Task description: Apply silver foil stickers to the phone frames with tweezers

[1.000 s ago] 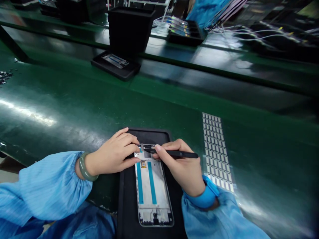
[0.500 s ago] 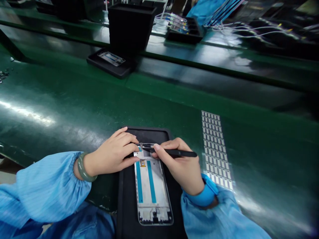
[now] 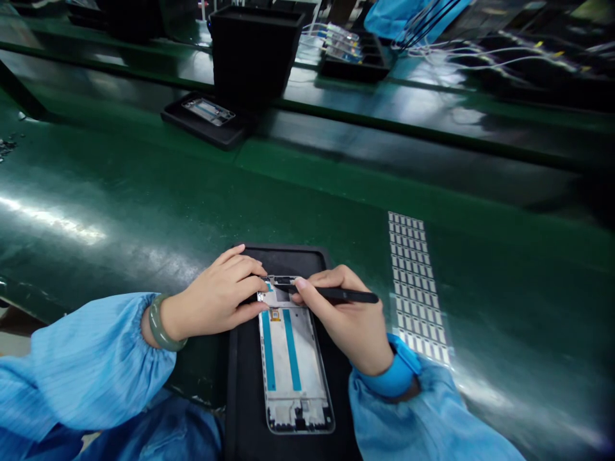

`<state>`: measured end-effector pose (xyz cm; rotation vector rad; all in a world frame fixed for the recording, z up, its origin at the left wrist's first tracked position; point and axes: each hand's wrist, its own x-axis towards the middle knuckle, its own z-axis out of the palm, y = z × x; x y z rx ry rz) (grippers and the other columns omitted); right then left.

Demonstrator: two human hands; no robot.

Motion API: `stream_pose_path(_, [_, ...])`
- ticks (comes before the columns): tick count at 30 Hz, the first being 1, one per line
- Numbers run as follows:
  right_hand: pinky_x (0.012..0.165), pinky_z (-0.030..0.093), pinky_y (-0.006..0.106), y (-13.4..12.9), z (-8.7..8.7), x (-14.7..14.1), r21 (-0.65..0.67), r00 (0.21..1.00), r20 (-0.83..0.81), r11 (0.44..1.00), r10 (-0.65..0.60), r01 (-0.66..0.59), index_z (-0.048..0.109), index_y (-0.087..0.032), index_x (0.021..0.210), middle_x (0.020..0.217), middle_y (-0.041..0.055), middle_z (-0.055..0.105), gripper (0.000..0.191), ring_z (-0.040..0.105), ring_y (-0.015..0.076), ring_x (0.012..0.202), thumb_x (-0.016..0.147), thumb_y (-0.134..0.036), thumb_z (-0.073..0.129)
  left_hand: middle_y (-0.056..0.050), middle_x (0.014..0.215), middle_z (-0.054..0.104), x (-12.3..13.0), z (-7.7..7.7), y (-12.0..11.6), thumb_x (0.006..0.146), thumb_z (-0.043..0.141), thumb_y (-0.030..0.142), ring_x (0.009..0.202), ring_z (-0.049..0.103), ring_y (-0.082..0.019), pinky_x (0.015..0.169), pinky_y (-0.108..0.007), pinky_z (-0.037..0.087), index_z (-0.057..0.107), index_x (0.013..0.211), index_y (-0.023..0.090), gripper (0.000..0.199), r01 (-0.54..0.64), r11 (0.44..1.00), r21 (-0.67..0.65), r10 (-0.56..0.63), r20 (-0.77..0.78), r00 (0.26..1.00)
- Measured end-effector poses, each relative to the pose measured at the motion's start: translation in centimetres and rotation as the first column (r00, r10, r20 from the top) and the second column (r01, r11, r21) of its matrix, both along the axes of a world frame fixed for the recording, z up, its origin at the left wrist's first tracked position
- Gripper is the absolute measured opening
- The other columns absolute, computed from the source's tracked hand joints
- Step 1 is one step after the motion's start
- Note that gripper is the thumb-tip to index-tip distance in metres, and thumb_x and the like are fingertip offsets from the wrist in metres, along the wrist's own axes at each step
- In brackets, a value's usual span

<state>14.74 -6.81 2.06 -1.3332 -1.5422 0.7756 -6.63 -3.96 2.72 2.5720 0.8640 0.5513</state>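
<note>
A silver phone frame (image 3: 298, 349) with two blue strips lies lengthwise in a black tray (image 3: 288, 257) in front of me. My left hand (image 3: 218, 291) rests at the frame's upper left, its thumb and fingertips pressed on the edge and corner. In my right hand (image 3: 348, 314), pinched between thumb and fingers, is a pair of black tweezers (image 3: 350, 294). Their tip points left over the top part of the frame; whether it touches there or holds a small part cannot be made out. A small gold connector (image 3: 275, 315) shows below my left fingers.
On the green bench (image 3: 168, 179), a sheet of small pale parts (image 3: 417, 282) lies right of my hands. Farther back, another phone frame (image 3: 209, 111) sits in a black tray (image 3: 216, 136) by a tall black bin (image 3: 254, 54). Cables (image 3: 446, 57) lie beyond, upper right.
Both hands, the tweezers and the near phone frame look almost unmoved. The tray with the other frame at the back has shifted slightly left relative to the black bin.
</note>
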Motion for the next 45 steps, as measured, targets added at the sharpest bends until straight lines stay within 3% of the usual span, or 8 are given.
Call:
stream_pose_path(22, [0.060,0.046,0.028,0.0,-0.3,0.1,0.046,0.999,0.053,0.999,0.012,-0.015,0.056,-0.021,0.074,0.072,-0.0018,0.059,0.017,0.061,0.0148,0.063,0.085,-0.025,0.067,-0.009,0.115,0.054,0.1,0.3,-0.4,0.095,0.041,0.034,0.113,0.050,-0.022,0.111,-0.049,0.025,0.058,0.112,0.019,0.029,0.039,0.989,0.141,-0.017,-0.153,0.988])
stream_pose_path(34, [0.061,0.051,0.031,-0.9,0.6,-0.7,0.216,0.974,0.180,0.961,0.136,-0.174,0.052,-0.025,0.078,0.077,0.0014,0.064,0.014,0.063,0.0181,0.068,0.087,-0.019,0.061,-0.011,0.124,0.053,1.4,0.6,-2.5,0.092,0.045,0.028,0.124,0.043,-0.027,0.110,-0.052,0.025,0.055,0.117,0.015,0.030,-0.110,0.984,0.137,0.135,-0.188,0.973])
stream_pose_path(37, [0.066,0.053,0.034,-0.8,0.3,-0.3,0.201,0.996,0.079,0.978,0.035,-0.050,0.054,-0.025,0.081,0.080,0.0026,0.064,0.012,0.064,0.0209,0.075,0.085,-0.021,0.065,-0.010,0.124,0.054,1.4,0.5,-2.5,0.092,0.044,0.028,0.124,0.043,-0.026,0.109,-0.052,0.025,0.054,0.117,0.016,0.030,-0.117,0.985,0.127,0.140,-0.192,0.971])
stream_pose_path(40, [0.071,0.056,0.036,0.2,0.3,0.2,0.057,0.990,-0.131,0.997,-0.050,0.058,0.056,-0.024,0.087,0.088,0.0036,0.064,0.013,0.065,0.0215,0.079,0.085,-0.027,0.068,-0.009,0.122,0.055,1.5,0.5,-2.4,0.092,0.044,0.028,0.125,0.043,-0.026,0.109,-0.052,0.024,0.055,0.116,0.018,0.028,-0.122,0.987,0.108,0.141,-0.185,0.973])
stream_pose_path(45, [0.068,0.059,0.032,2.6,0.8,0.4,-0.094,0.938,-0.341,0.991,0.060,-0.098,0.051,-0.021,0.088,0.086,0.0025,0.065,0.026,0.066,0.0187,0.074,0.081,-0.035,0.072,-0.009,0.120,0.055,1.3,0.4,-2.3,0.090,0.048,0.030,0.124,0.044,-0.026,0.109,-0.052,0.024,0.056,0.113,0.019,0.026,-0.123,0.988,0.095,0.136,-0.150,0.979])
